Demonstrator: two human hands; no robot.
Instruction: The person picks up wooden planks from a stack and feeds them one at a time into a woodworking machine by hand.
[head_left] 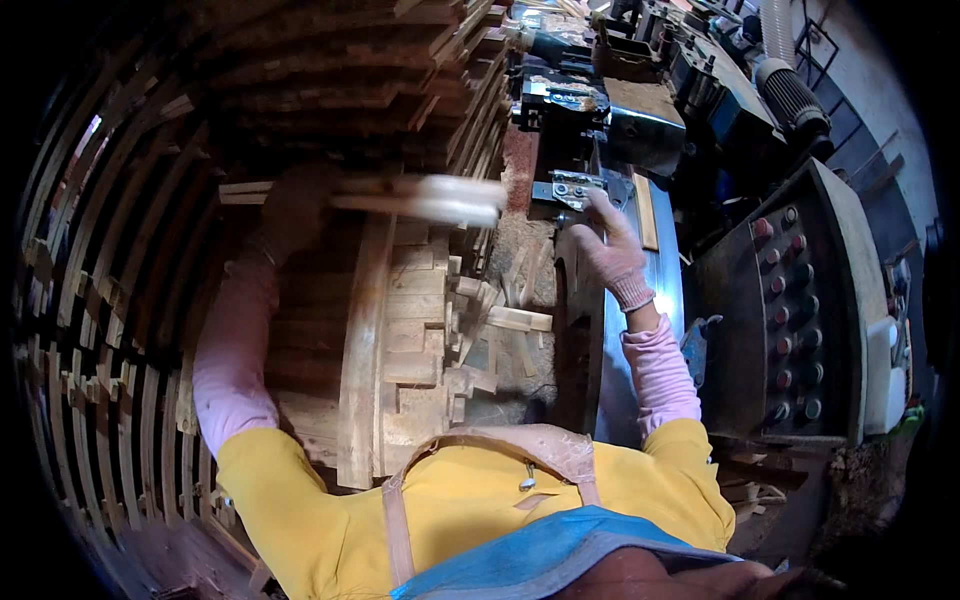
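Above the stacked offcuts, left hand (295, 205) fingers clamped on blurred wooden strips (420, 197), right hand (612, 250) fingers together on machine bracket (572, 188).

Dim left, motion blur, fisheye edges

The wooden strips (420, 198) held in the left hand (292, 208) are smeared by motion blur, so their number cannot be counted. The left hand itself is lost in shadow, and its grip cannot be made out. The fingertips of the gloved right hand (612, 250) are partly hidden against the metal machine (590, 110). The stacked slats (110, 330) are cut off by the dark rim.
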